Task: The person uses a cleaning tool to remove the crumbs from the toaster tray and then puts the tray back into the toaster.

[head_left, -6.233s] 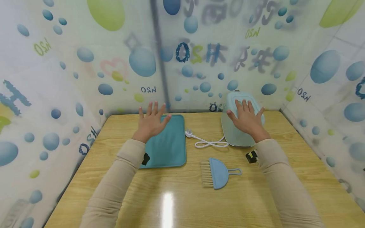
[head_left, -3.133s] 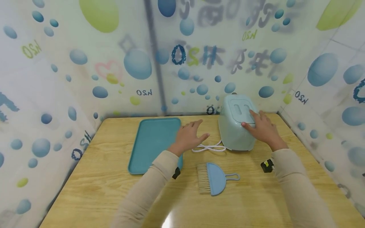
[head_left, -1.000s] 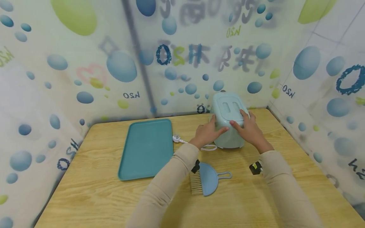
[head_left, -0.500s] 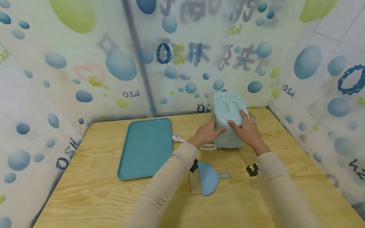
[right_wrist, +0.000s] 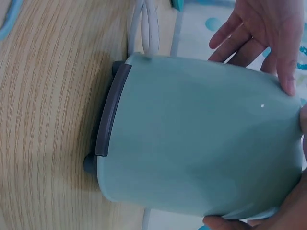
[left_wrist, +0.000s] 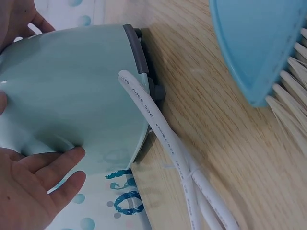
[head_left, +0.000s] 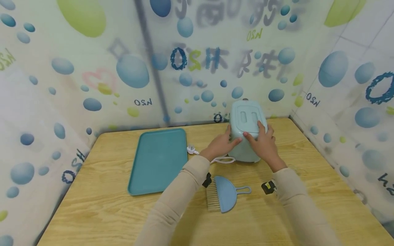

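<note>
A pale green toaster (head_left: 245, 152) with a lid stands at the back right of the table, its narrow end facing me. My left hand (head_left: 220, 146) grips its left side, thumb on the near top edge. On the opposite side my right hand (head_left: 265, 145) holds it, fingers along the flank and thumb on the near edge. Both wrist views show the toaster's smooth end, (left_wrist: 72, 91) in the left wrist view with a dark strip and feet at the base. Whether the feet touch the table cannot be told. A white cord (left_wrist: 165, 136) hangs folded beside the base.
Left of the toaster lies a teal tray (head_left: 158, 160), with the white plug (head_left: 191, 149) by its right edge. Nearer me is a blue hand brush (head_left: 227, 194), bristles pointing left. The wooden table (head_left: 92, 205) meets patterned curtains at the back and sides.
My left hand has come from above the tray to the toaster's left side. My right hand has moved from over the lid to its right side. Most recently the toaster has turned slightly clockwise.
</note>
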Available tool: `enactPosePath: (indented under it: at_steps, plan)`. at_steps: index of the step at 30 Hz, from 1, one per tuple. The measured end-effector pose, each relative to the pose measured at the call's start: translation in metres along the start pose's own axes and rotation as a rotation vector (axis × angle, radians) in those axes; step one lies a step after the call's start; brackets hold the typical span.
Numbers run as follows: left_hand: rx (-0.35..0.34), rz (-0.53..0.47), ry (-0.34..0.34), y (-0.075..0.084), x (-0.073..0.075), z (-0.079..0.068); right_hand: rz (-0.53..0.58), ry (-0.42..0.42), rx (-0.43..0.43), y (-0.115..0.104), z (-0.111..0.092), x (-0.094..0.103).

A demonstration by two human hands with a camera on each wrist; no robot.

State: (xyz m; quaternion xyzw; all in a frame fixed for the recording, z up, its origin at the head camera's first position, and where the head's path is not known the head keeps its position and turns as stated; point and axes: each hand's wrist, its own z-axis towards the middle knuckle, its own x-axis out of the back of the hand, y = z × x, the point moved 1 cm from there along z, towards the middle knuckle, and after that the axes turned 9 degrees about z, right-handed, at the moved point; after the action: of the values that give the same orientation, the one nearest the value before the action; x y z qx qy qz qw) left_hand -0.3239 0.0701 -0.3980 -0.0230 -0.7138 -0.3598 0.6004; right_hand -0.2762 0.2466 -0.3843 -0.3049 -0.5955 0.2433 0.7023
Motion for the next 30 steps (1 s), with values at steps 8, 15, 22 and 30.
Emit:
enactPosePath:
  at_steps: [8,15,22,30]
  plan:
    - [-0.017,0.012,0.021,-0.003,0.004,-0.002,-0.007,0.017,-0.041,-0.011,-0.002,-0.007]
    - [-0.002,0.023,0.024,-0.005,0.003,-0.004,-0.027,0.047,-0.054,-0.015,-0.006,-0.013]
    - [0.072,0.039,0.077,-0.003,0.0,-0.013,-0.057,0.085,-0.047,-0.015,-0.007,-0.018]
    - [0.178,-0.126,0.13,-0.002,-0.01,-0.026,-0.071,0.106,-0.036,-0.014,-0.007,-0.019]
